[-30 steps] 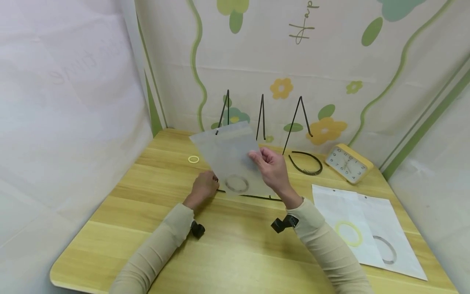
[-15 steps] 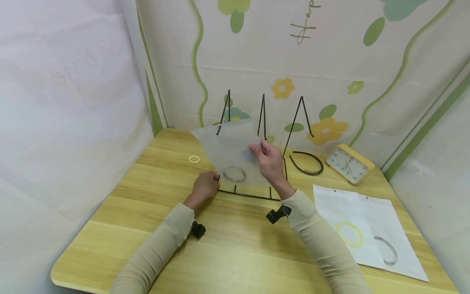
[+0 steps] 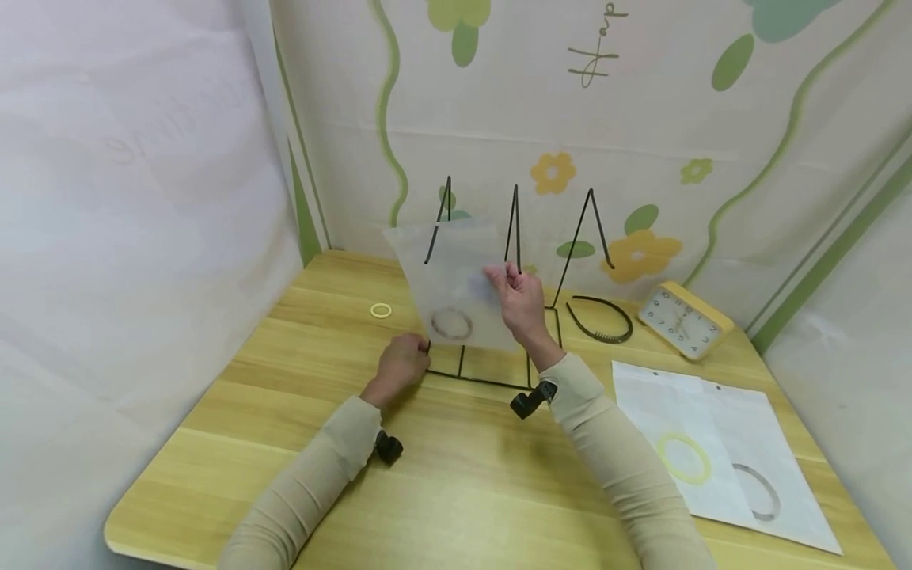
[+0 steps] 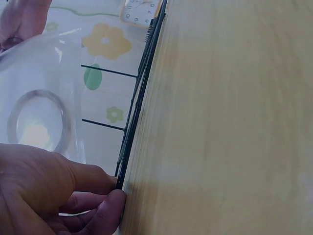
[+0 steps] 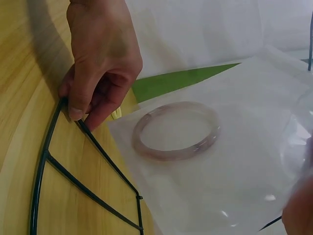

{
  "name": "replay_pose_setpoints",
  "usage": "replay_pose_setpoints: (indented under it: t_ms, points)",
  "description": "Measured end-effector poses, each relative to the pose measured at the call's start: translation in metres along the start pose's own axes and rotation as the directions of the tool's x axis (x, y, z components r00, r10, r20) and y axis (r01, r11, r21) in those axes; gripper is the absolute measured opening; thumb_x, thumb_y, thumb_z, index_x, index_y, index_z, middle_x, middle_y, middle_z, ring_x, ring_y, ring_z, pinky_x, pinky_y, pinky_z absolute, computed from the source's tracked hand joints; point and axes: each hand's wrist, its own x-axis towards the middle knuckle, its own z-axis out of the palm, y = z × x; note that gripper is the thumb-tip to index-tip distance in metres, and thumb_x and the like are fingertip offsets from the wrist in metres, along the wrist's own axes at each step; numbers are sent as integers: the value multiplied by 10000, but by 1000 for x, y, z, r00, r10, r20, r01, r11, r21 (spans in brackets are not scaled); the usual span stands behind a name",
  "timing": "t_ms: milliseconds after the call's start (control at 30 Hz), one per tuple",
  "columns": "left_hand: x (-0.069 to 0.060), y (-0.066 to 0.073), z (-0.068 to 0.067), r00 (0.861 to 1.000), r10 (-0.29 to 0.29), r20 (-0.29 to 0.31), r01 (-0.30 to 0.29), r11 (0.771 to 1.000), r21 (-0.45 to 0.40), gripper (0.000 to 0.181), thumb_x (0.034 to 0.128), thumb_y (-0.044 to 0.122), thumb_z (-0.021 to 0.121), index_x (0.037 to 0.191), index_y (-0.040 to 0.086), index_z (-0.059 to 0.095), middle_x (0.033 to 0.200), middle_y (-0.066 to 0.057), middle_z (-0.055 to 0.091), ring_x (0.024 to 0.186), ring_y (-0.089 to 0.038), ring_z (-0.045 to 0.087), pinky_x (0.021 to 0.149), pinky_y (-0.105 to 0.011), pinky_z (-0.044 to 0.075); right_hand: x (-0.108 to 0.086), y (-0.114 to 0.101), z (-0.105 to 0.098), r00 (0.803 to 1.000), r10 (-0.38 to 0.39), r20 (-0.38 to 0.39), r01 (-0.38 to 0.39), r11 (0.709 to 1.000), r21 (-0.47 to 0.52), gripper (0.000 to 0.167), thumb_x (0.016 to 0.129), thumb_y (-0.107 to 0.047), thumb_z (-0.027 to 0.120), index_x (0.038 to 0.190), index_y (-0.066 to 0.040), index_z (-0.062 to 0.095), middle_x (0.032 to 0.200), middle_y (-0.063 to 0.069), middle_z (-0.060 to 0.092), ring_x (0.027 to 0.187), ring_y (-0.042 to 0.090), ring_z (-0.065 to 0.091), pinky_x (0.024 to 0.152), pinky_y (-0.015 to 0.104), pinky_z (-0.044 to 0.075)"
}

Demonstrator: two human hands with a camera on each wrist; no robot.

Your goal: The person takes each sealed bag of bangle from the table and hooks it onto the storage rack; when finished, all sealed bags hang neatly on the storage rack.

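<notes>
In the head view my right hand (image 3: 522, 301) pinches the right edge of a translucent plastic bag (image 3: 463, 245). Inside the bag lies a pale, brownish-mottled bangle (image 5: 171, 155), lowermost. Behind and below it stands a black wire rack (image 3: 479, 379) with several V-shaped prongs. The leftmost prong crosses in front of the bag's upper part; whether it passes through a hole I cannot tell. My left hand (image 3: 402, 360) grips the rack's front left corner between thumb and forefinger, as the left wrist view shows. In the right wrist view, only a blurred part of my right hand appears.
A small pale yellow ring (image 3: 381, 317) lies left of the rack. To the right are a black toothed headband (image 3: 607, 339) and a yellow clock (image 3: 680, 321). Two overlapping white bags (image 3: 651, 396), each holding a bangle, lie at the table's right. Fabric walls border the table.
My right hand has moved the bag slightly up and back, toward the rack's left prong. More of the rack's base shows below it. My left hand stays at the rack's corner.
</notes>
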Motion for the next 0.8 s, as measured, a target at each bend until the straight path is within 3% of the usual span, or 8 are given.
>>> replay_pose_setpoints:
  t_ms: [200,333,400,467,567,633,800]
  points:
    - [0,1,0,1000,-8,-6,8,1000,10,123,844,16,619,734,66,594,660,-23,540,537,-141,419,455,-249,281,13,31,10,999,2,-48,-1,1000,21,354,978,-191,592,740,37,465,537,-36,215,450,4,186,479,214,184]
    - [-1,0,0,1000,-1,-8,1,1000,8,176,834,1,613,686,78,556,615,-5,474,517,-131,379,453,-247,251,20,37,15,997,56,-59,-53,997,51,329,1001,-246,548,915,64,613,572,5,293,485,77,239,486,231,225]
    - [0,0,0,1000,-4,-5,4,1000,4,267,829,-11,603,633,106,464,578,10,397,502,-121,338,454,-246,224,24,38,17,991,119,-60,-114,991,67,352,1015,-271,519,1029,57,646,655,59,455,573,116,388,547,227,333]
    - [0,0,0,1000,-2,-3,2,1000,5,337,822,-17,592,613,128,370,561,12,321,499,-119,299,461,-251,199,27,37,18,980,188,-62,-183,980,81,380,1022,-288,500,1111,52,645,855,130,619,785,163,560,717,235,457]
    - [1,1,0,1000,8,-15,-7,1000,18,354,802,-16,593,601,150,353,551,23,322,501,-120,302,464,-255,200,33,37,21,957,284,-60,-273,952,140,422,1025,-297,491,1264,36,595,1263,160,628,1208,230,560,1020,308,436]
    - [1,1,0,1000,9,-18,-8,999,32,343,795,-5,596,608,150,354,557,25,322,511,-124,302,471,-261,200,36,36,23,946,320,-58,-307,936,170,429,1028,-287,487,1316,23,559,1317,169,596,1261,256,531,1056,335,414]
    - [1,1,0,1000,-4,-12,5,999,42,318,799,9,604,627,142,372,566,29,327,522,-126,309,476,-267,206,41,36,28,928,369,-58,-351,913,207,424,1041,-266,451,1352,12,525,1281,173,590,1185,259,538,1023,352,433]
